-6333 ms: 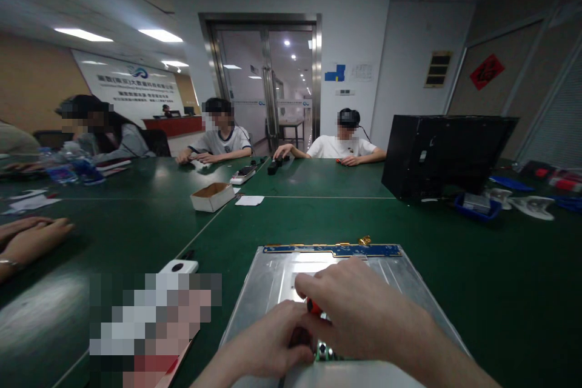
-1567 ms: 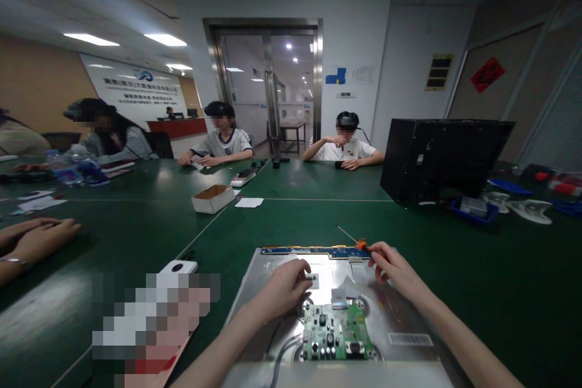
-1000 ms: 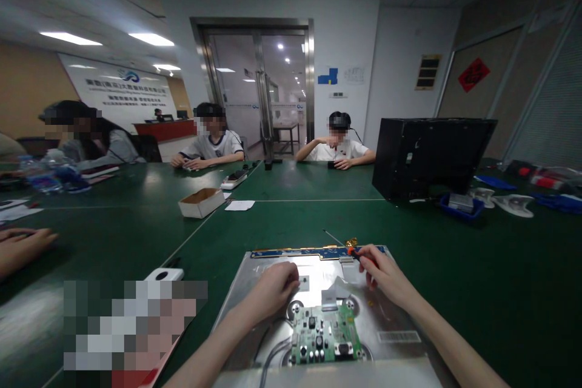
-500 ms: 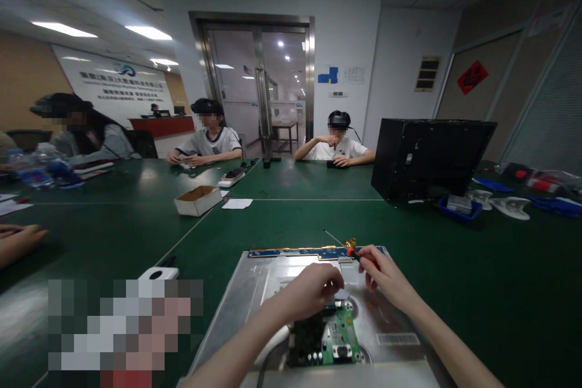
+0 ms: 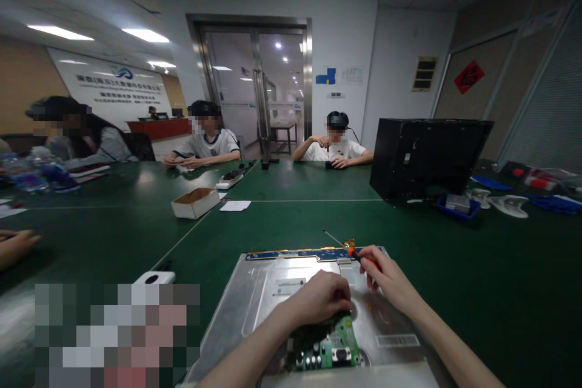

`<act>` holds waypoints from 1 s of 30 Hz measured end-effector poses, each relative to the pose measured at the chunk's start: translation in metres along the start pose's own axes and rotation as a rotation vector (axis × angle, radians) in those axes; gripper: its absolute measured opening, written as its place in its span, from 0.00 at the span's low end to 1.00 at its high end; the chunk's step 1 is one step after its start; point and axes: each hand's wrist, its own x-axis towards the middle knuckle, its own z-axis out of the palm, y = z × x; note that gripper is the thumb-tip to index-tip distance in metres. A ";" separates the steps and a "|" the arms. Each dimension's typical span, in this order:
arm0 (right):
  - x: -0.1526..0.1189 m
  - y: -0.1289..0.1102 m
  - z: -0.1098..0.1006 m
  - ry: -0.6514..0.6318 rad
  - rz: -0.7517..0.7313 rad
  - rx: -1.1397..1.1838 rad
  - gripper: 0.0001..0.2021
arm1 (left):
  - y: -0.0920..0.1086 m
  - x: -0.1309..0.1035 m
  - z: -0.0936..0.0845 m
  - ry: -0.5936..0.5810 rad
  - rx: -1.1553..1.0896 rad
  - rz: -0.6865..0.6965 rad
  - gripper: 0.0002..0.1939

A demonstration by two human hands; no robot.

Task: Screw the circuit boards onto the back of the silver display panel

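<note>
My right hand (image 5: 387, 276) is closed around the orange-and-black handle of a screwdriver (image 5: 353, 252). Its thin shaft points up and left, over the far edge of a silver metal panel (image 5: 236, 303). My left hand (image 5: 322, 298) is above the panel, fingers curled together at the upper edge of a green circuit board (image 5: 343, 339). What those fingers grip, if anything, is hidden. Along the panel's far edge runs a narrow blue circuit strip (image 5: 282, 254), with a crumpled gold-coloured piece (image 5: 348, 243) near the screwdriver. My left forearm covers part of the panel.
A black monitor-like case (image 5: 427, 157) stands at the right, near a blue tray (image 5: 458, 206). An open cardboard box (image 5: 194, 203) and white paper (image 5: 235, 205) lie farther left. Several people sit around the green table (image 5: 291, 218); another person's hand (image 5: 18, 247) rests at the left edge.
My left hand has shifted slightly right and down, its fingers now at the green board's upper edge. The right hand and screwdriver have hardly moved.
</note>
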 end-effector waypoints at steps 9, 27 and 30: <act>-0.002 -0.007 0.001 0.035 0.006 -0.015 0.13 | -0.003 -0.001 0.002 -0.012 -0.133 -0.023 0.07; 0.000 -0.017 -0.014 0.391 0.034 0.310 0.23 | -0.005 -0.002 0.001 -0.009 -0.331 -0.107 0.05; 0.001 -0.015 -0.011 0.449 0.031 0.348 0.24 | -0.005 -0.001 0.001 -0.005 -0.349 -0.096 0.05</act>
